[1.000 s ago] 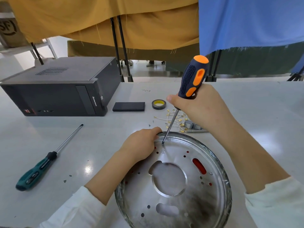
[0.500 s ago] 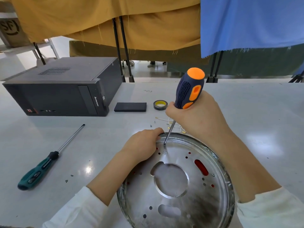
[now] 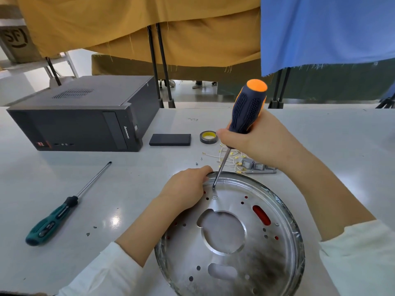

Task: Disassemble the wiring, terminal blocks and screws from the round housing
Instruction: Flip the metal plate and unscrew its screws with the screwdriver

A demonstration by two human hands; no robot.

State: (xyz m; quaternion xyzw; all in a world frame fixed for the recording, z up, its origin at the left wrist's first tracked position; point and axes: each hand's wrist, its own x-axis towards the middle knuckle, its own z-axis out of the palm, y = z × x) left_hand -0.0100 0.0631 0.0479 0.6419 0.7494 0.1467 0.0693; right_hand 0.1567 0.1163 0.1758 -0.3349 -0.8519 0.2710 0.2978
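Two hands work at the round housing (image 3: 230, 236), which lies flat on the white table (image 3: 342, 146) at lower centre of the head view. The left hand (image 3: 183, 189) curls over the housing's upper-left rim, gripping it. The right hand (image 3: 256, 144), above and right of centre, is wrapped around the orange-and-black screwdriver (image 3: 248, 110), held nearly upright with its tip on a screw (image 3: 213, 187) just inside the rim, beside the left fingertips. Loose wires and terminal blocks (image 3: 241, 161) lie just beyond the housing. A green screwdriver (image 3: 62, 210) rests at lower left.
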